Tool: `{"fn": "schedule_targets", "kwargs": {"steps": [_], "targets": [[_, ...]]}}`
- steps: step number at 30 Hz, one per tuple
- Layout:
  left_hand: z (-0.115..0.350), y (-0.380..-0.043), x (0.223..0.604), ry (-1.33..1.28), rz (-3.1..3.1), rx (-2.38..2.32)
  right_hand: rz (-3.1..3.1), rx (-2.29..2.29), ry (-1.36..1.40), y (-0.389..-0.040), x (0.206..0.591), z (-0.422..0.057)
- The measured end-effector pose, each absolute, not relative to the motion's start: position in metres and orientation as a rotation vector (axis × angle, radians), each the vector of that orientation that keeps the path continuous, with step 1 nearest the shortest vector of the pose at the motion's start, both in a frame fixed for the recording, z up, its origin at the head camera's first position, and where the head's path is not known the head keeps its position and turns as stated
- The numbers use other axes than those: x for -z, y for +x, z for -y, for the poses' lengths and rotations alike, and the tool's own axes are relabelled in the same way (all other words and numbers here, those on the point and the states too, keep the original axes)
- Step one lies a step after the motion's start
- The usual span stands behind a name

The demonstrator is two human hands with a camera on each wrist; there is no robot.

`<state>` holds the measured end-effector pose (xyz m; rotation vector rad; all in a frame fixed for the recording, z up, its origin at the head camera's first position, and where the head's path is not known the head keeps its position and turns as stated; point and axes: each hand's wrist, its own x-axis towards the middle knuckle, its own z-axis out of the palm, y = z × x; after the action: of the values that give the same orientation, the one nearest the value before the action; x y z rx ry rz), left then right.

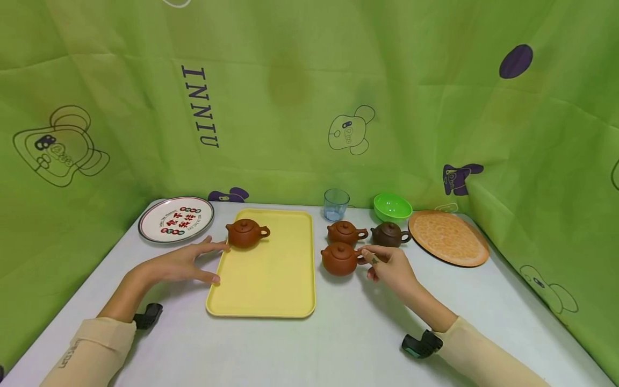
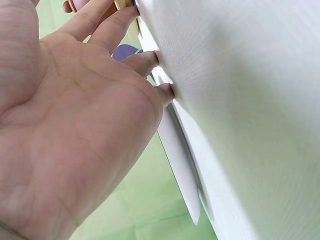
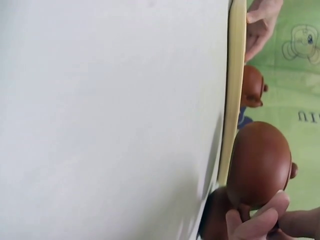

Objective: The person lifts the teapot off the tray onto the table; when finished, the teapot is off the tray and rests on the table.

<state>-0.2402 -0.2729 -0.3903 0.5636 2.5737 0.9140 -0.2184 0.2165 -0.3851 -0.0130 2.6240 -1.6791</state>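
My right hand pinches the handle of a reddish-brown clay teapot. In the right wrist view this teapot appears raised slightly above the table, its lid on. Just behind it stand a similar reddish-brown teapot and a dark brown teapot. My left hand is at the left edge of a yellow tray, thumb and fingers spread, fingertips at the rim. Another reddish-brown teapot sits on the tray's far left part, close to those fingers. In the left wrist view the palm faces the camera, holding nothing.
A white plate with red writing lies at the back left. At the back right are a clear blue glass, a green bowl and a round orange-patterned mat. Green printed cloth surrounds the white table.
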Motion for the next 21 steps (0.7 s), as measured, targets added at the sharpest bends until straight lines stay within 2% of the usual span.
{"fn": "schedule_targets", "kwargs": {"steps": [21], "targets": [[0.274, -0.242, 0.393, 0.570, -2.587, -0.901, -2.654, 1.663, 0.046, -0.212, 0.381, -0.266]]}}
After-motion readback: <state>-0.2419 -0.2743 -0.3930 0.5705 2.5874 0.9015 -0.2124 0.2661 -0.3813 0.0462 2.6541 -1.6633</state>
